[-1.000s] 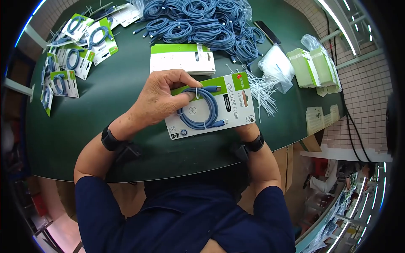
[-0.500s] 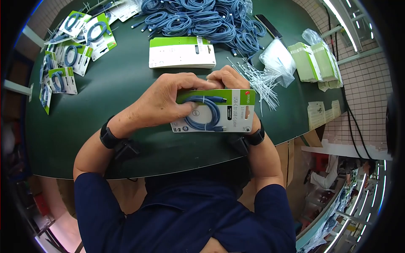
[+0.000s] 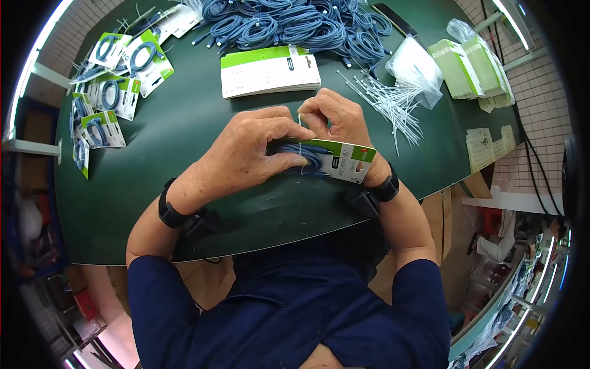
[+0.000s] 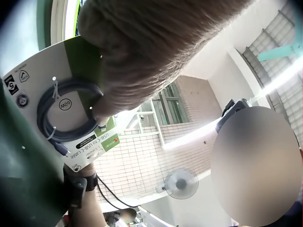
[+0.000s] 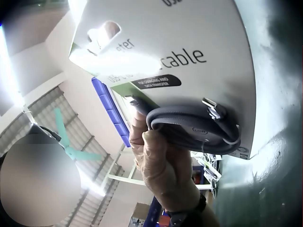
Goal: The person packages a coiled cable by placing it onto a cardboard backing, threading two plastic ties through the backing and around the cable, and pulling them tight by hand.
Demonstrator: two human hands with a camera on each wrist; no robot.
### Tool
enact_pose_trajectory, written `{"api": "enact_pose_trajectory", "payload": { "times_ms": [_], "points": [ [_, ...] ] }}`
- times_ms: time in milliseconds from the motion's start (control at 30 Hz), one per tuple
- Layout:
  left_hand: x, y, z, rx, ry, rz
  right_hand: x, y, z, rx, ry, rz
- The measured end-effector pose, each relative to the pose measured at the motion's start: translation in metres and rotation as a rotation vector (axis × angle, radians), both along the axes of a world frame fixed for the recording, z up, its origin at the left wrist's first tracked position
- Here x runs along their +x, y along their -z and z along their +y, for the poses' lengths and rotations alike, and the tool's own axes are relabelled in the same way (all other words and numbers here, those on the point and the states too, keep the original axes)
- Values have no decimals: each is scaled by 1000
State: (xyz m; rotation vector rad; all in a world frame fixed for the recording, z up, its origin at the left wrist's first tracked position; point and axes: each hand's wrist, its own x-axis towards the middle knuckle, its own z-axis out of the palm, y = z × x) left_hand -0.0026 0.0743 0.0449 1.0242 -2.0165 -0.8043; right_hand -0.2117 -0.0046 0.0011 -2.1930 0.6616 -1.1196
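My left hand point(image 3: 243, 141) grips a green-and-white packaging card point(image 3: 351, 163) by its left end, thumb in front over a coiled blue USB-C cable point(image 3: 314, 162). In the right wrist view the coil point(image 5: 189, 127) lies against the printed face, its metal plug showing. The card is tipped back, so its face looks narrow from above. Behind its top edge, my right hand point(image 3: 341, 120) has curled fingers and pinches a thin white cable tie point(image 3: 300, 120) that stands up from the card. Its fingertips are beside my left fingertips.
A stack of blank-faced cards point(image 3: 267, 80) lies ahead, with a heap of blue cables point(image 3: 289, 27) behind it. Loose white ties point(image 3: 393, 111) and a plastic bag point(image 3: 415, 67) are to the right, near more card stacks point(image 3: 458, 74). Finished-looking carded cables point(image 3: 110, 95) pile up at left.
My right hand has come up from behind the card to its top edge and pinches the tie. The card has tilted from facing up to nearly edge-on. My left hand keeps its grip.
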Motion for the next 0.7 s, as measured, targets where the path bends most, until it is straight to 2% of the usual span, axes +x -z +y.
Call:
{"api": "enact_pose_trajectory", "payload": {
  "times_ms": [200,367,500,700],
  "points": [
    [-3,-2,2,56,-17,80,2,2,0,-19,11,0],
    [-5,-7,4,158,-58,43,0,7,-1,-44,5,-28],
    [-3,-6,3,88,-39,-11,0,5,-1,-45,34,-49],
    [-9,2,2,-151,-88,-156,-2,8,-4,-19,31,-44]
  ]
}}
